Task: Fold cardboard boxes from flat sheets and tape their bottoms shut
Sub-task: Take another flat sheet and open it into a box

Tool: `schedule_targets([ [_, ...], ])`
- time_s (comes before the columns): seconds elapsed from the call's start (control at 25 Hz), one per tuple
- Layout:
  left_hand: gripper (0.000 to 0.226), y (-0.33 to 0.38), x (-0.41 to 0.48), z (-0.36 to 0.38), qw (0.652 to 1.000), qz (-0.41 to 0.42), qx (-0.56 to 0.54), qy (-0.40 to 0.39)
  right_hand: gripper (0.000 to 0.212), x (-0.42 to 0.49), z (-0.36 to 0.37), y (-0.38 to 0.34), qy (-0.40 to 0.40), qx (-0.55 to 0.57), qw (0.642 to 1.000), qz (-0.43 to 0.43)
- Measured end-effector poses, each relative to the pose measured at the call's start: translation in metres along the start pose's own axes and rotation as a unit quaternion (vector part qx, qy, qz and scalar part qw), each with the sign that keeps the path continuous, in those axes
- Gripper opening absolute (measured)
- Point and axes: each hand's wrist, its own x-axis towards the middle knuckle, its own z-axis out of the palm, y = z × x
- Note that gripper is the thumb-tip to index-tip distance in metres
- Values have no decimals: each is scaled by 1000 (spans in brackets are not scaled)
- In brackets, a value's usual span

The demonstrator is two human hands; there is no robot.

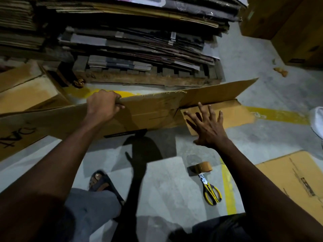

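Cardboard box (26, 91), brown and closed, stands at the far left on the floor (166, 186). In front of it a long flat cardboard sheet (153, 110) stands on edge and slants across the view, its left end bearing black handwritten marks. The left hand (103, 105) holds the sheet's upper edge: its grip is closed, with the fingers curled over the top and the thumb on the near face. Below it, a sandalled foot (101, 180) rests on the floor. Behind the sheet a wooden pallet (148, 77) carries a tall stack of flattened cartons (132, 44).

To the right of centre, the right hand (208, 126) is spread wide, fingers straight and apart, and holds nothing. It lies over a flap (234, 116) that bends out from the sheet's lower right end (whether the fingertips touch the flap cannot be told). A yellow painted line (279, 115) runs along the floor beyond the flap.

Nearer the person, a roll of brown tape (203, 167) lies on the floor, with yellow-handled scissors (211, 191) just beside it, blades pointing toward the roll. Another flat sheet of cardboard (297, 175) lies at the lower right, and large brown boxes (288, 23) fill the upper right corner.
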Motion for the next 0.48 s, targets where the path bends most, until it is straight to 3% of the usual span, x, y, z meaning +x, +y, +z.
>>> schedule_targets([
  [0.12,23,-1,2,3,1000,13,2,-1,54,5,-3,0,157,25,987,8],
  [0.2,24,-2,3,6,1000,27,7,-6,30,10,-9,0,255,50,965,24],
  [0.32,25,-4,-3,9,997,66,11,-22,33,17,-16,-8,314,78,944,73],
  [0.4,20,-7,-10,12,994,99,20,-49,45,20,-17,-13,302,65,946,94],
  [0.48,18,-6,-16,16,989,121,26,-85,42,23,-15,-18,273,29,958,81],
])
